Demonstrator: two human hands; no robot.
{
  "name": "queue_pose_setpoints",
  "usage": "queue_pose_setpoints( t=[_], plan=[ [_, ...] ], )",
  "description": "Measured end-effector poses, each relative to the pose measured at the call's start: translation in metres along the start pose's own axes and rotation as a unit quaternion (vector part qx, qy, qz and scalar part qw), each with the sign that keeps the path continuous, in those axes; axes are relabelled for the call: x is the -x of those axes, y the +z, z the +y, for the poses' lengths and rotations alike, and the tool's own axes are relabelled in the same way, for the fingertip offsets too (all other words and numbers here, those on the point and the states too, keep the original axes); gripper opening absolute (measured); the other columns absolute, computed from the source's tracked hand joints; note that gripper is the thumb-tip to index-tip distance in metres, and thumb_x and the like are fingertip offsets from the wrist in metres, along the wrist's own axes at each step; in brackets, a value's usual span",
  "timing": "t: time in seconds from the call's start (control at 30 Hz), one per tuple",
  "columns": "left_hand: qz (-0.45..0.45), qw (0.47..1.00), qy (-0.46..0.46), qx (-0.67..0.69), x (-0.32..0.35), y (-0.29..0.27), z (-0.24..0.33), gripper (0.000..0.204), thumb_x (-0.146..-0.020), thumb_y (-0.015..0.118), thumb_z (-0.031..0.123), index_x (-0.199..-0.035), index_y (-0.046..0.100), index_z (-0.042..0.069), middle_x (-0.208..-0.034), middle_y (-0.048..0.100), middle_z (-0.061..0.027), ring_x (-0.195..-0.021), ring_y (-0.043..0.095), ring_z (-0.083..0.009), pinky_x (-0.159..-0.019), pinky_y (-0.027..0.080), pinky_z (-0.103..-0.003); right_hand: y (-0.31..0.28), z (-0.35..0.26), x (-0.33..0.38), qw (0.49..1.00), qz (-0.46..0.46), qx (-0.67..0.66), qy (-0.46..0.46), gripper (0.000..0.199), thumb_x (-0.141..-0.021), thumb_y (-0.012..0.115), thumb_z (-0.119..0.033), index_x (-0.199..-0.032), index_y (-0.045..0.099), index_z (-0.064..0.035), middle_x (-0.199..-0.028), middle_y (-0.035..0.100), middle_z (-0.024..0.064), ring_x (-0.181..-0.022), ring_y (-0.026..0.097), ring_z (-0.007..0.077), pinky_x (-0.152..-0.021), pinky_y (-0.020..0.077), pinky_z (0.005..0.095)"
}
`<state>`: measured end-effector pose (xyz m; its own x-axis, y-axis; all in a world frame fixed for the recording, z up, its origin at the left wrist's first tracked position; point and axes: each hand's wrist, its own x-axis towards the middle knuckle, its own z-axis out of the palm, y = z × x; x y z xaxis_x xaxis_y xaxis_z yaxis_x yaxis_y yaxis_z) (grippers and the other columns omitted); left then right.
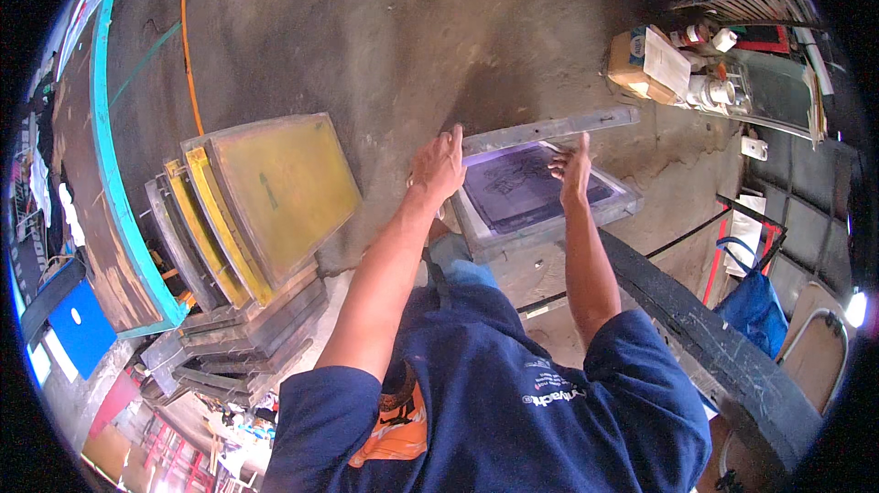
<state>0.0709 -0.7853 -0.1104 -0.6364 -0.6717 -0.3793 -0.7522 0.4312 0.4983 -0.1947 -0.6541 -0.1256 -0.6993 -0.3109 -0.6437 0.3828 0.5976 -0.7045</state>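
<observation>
In front of me is a screen-printing frame (600, 211) with grey sides and a purple mesh (513, 189) that carries a faint dark line design. My left hand (439, 166) is closed on the frame's far left corner, its index finger lying along the edge. Over the right part of the mesh, near the far side bar (558, 129), is my right hand (574, 169). Its fingers are apart and nothing shows in them. Whether its fingertips touch the frame, I cannot tell.
Several framed screens, the front one yellow (288, 186), lean on stacked dark frames (261, 328) at left. Beyond them runs a turquoise-edged board (114, 163). A cardboard box (648, 65) and containers stand far right. A dark beam (705, 328) crosses at near right.
</observation>
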Motion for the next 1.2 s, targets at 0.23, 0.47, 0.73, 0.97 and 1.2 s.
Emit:
queue_pose_setpoints(
  t=[0.23,0.47,0.73,0.97,1.2],
  plan=[
    [-0.113,0.988,0.052,-0.093,-0.003,0.012,0.014,0.069,-0.072,0.076,0.039,-0.125,0.055,-0.002,-0.134,0.049,-0.0202,-0.117,0.054,-0.0368,-0.093,0.046,-0.050,-0.019,0.026,-0.060,0.978,0.087,-0.184,0.050,0.088,-0.091,0.039,-0.069,-0.141,0.036,0.0037,-0.139,0.045,0.0168,-0.111,0.054,0.0296,-0.091,0.0438,0.0462],
    [-0.385,0.923,0.020,0.001,-0.049,-0.028,0.064,0.073,-0.063,0.075,0.062,-0.097,0.071,-0.002,-0.119,0.064,-0.0190,-0.112,0.059,-0.0367,-0.091,0.048,-0.049,-0.019,0.032,-0.053,0.985,0.108,-0.121,0.062,0.078,-0.091,0.050,-0.064,-0.126,0.053,0.0062,-0.119,0.059,0.0140,-0.100,0.058,0.0258,-0.088,0.0470,0.0404],
    [-0.021,0.989,0.147,-0.028,-0.070,0.065,0.071,0.061,-0.075,0.075,0.024,-0.121,0.049,-0.006,-0.092,0.066,-0.0227,-0.085,0.068,-0.0355,-0.078,0.056,-0.044,0.016,0.011,-0.019,0.997,0.014,-0.080,0.015,0.059,-0.097,0.045,-0.053,-0.123,0.056,-0.0008,-0.112,0.059,0.0090,-0.098,0.057,0.0218,-0.079,0.0496,0.0373],
    [0.030,0.996,0.008,0.080,-0.079,-0.013,0.016,0.041,-0.071,0.071,0.026,-0.097,0.058,-0.004,-0.083,0.066,-0.0263,-0.083,0.067,-0.0412,-0.073,0.056,-0.049,0.084,0.069,0.050,0.969,-0.074,-0.207,0.110,0.069,-0.095,0.042,-0.062,-0.123,0.056,-0.0002,-0.112,0.061,0.0099,-0.097,0.058,0.0218,-0.083,0.0467,0.0359],
    [0.199,0.969,-0.046,0.140,-0.001,-0.170,-0.047,0.040,-0.065,0.077,0.026,-0.090,0.066,-0.002,-0.077,0.068,-0.0217,-0.072,0.068,-0.0357,-0.066,0.053,-0.043,0.159,0.157,0.173,0.843,-0.426,-0.031,0.328,0.100,-0.086,0.035,-0.077,-0.139,0.031,0.0068,-0.130,0.048,0.0284,-0.114,0.054,0.0372,-0.100,0.0404,0.0538]
  ],
)
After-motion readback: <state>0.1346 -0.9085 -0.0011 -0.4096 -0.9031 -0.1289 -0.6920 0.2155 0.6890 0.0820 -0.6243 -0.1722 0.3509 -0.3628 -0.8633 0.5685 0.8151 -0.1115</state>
